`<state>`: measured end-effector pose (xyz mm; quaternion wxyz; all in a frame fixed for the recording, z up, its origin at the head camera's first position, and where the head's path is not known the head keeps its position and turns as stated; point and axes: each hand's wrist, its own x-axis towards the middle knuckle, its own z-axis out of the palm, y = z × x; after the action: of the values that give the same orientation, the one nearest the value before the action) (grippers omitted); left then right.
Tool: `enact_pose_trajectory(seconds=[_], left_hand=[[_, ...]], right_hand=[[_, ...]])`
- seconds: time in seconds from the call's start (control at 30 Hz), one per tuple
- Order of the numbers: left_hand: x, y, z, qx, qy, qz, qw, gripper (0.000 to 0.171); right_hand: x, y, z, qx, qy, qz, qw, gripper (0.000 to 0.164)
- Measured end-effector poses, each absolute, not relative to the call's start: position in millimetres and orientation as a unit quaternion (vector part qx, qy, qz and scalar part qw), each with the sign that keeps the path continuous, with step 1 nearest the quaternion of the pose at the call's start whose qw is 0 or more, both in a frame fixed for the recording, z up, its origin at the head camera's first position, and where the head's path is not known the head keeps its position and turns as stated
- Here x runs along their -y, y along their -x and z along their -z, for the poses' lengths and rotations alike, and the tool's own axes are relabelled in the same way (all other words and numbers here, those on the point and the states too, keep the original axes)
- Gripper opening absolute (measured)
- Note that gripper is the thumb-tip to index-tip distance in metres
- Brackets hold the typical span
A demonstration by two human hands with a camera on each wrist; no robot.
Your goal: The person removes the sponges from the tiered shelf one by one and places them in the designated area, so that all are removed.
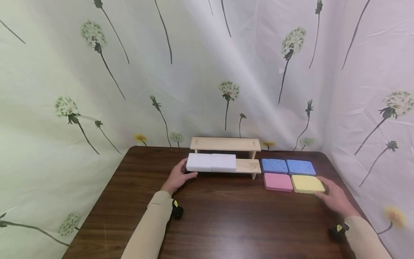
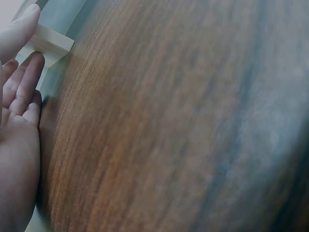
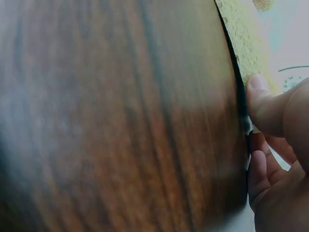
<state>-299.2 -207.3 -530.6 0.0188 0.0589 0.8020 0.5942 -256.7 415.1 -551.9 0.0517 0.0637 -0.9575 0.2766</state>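
Note:
Two white foam blocks (image 1: 211,162) lie end to end on the lower step of a small light-wood shelf (image 1: 248,166). My left hand (image 1: 179,175) touches the left end of these blocks, its thumb along the front and its fingers at the side. In the left wrist view a pale wooden piece (image 2: 54,42) shows by the loosely extended fingers (image 2: 29,82). On the right, my right hand (image 1: 334,196) grips the right end of a yellow sponge (image 1: 307,183), its thumb against the front edge; the other fingers are partly hidden.
A pink sponge (image 1: 278,182) lies left of the yellow one. Behind them sit two blue sponges (image 1: 274,166), side by side. The shelf's higher plank (image 1: 225,144) stands at the back of the dark wood table (image 1: 233,219). A flower-print cloth (image 1: 200,82) hangs behind.

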Motion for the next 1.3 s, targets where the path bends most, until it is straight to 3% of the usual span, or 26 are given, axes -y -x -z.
enact_pose_trajectory(seconds=[1.07,1.3], left_hand=[[206.2,298.9,529.3,-0.803,-0.050,-0.593,0.022,0.077],[206.7,298.3,529.1,-0.801,-0.055,-0.596,0.019,0.078]], right_hand=[[-413.8,260.0,547.1,0.960,-0.082,-0.266,0.029,0.072],[-412.4,259.9,544.7,0.962,-0.079,-0.262,0.005,0.082]])
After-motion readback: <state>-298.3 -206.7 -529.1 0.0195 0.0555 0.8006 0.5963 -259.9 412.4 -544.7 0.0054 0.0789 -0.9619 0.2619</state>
